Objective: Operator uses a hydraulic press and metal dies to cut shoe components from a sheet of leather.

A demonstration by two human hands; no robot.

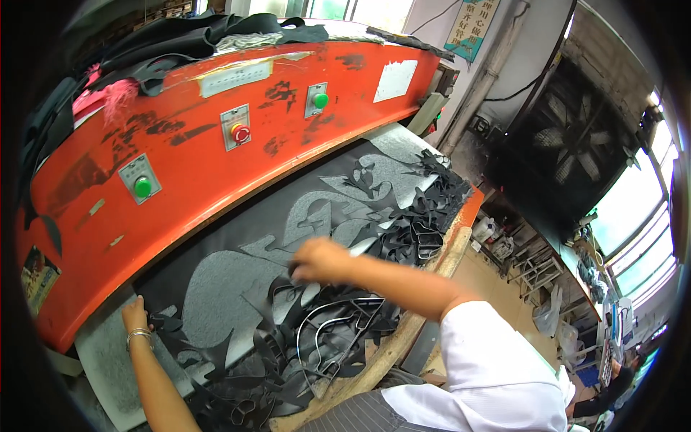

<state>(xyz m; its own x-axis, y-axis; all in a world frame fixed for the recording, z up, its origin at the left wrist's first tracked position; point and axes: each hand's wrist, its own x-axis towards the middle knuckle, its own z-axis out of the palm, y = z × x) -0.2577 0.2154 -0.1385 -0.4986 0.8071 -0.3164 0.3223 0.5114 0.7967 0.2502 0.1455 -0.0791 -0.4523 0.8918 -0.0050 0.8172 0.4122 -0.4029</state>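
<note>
A black leather-like sheet (237, 216) with large curved cut-outs lies on a pale grey board (223, 284) under the red press. My left hand (135, 317), with a bracelet at the wrist, closes on the sheet's left corner. My right hand (320, 261) is over the middle of the sheet, its fingers curled and smeared by motion; what they hold, if anything, is hidden. Below it, a metal cutting die (317, 338) of bent strip rests on a heap of black offcuts (266, 374). A smaller metal die (427, 241) sits among the scraps further right.
The red press beam (194, 144) spans the far side, bearing two green buttons and a red stop knob (240, 133). Folded black material (180, 43) lies on top of it. A wooden edge (403, 338) borders the near side. A large fan (572, 137) stands at the right.
</note>
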